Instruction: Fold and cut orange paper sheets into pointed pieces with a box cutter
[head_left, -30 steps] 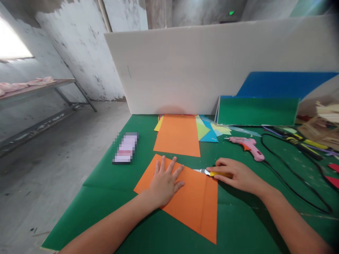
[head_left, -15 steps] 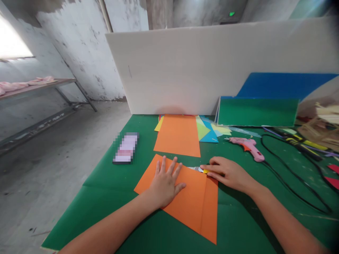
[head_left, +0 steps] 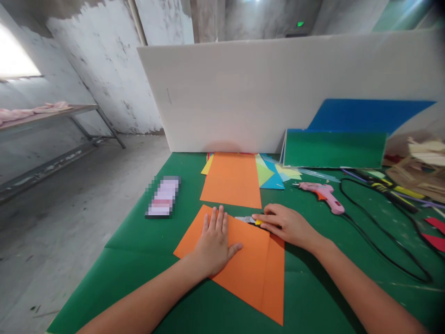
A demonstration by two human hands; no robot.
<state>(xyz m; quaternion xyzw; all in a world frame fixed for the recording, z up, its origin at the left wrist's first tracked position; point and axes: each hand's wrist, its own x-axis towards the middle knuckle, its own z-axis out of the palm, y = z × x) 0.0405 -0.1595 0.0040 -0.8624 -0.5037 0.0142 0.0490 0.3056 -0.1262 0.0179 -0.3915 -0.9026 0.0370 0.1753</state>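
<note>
On the green mat (head_left: 146, 241), just in front of the flat orange sheet (head_left: 232, 180) that lies against the white board (head_left: 264, 93), a second orange sheet (head_left: 243, 264) lies folded, with a crease running down its right part and a narrow strip beyond that crease. The left hand (head_left: 214, 242) lies flat on it, fingers together and spread on the paper, gripping nothing, only pressing it down. The right hand (head_left: 283, 225) is closed around a yellow-handled knife (head_left: 251, 220), whose blade tip sits at the sheet's far edge, near the top of the crease. Judging from this, the fold is made but the cut looks barely begun: the strip seems fully joined, with no slit visible along the crease. To the right of the folded sheet lie a pink glue gun (head_left: 321, 192) and its black cord (head_left: 382, 241).
</note>
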